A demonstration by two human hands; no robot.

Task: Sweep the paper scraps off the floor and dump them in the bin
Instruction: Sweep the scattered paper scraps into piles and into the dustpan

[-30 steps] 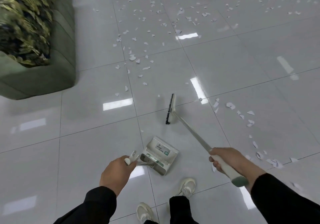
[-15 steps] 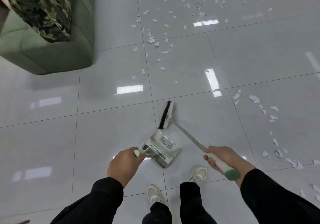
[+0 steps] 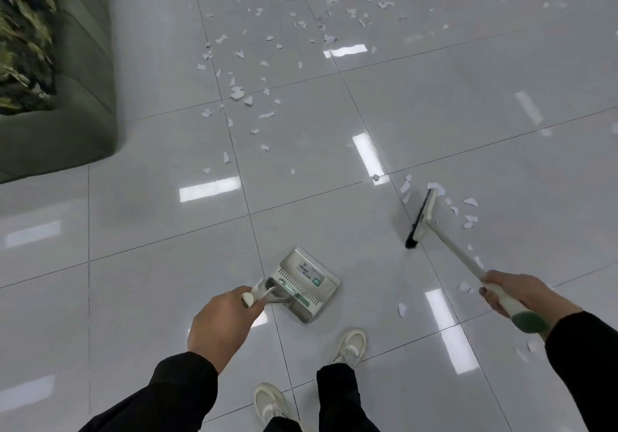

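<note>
Floor (image 3: 434,104) is glossy grey tile beside a green sofa (image 3: 83,74). Paper scraps (image 3: 239,92) lie scattered ahead and around the broom head (image 3: 422,219). My left hand (image 3: 222,324) grips the dustpan (image 3: 302,284) handle; its contents cannot be seen. My right hand (image 3: 521,294) clamps the broom handle.

Glossy pale grey floor tiles (image 3: 468,114) mirror ceiling lights beneath torn white paper scraps (image 3: 237,92), a shiny silver metal dustpan (image 3: 306,284), a black-bristled white plastic broom (image 3: 422,217) and a matt green ribbed-cloth sofa (image 3: 87,74).
</note>
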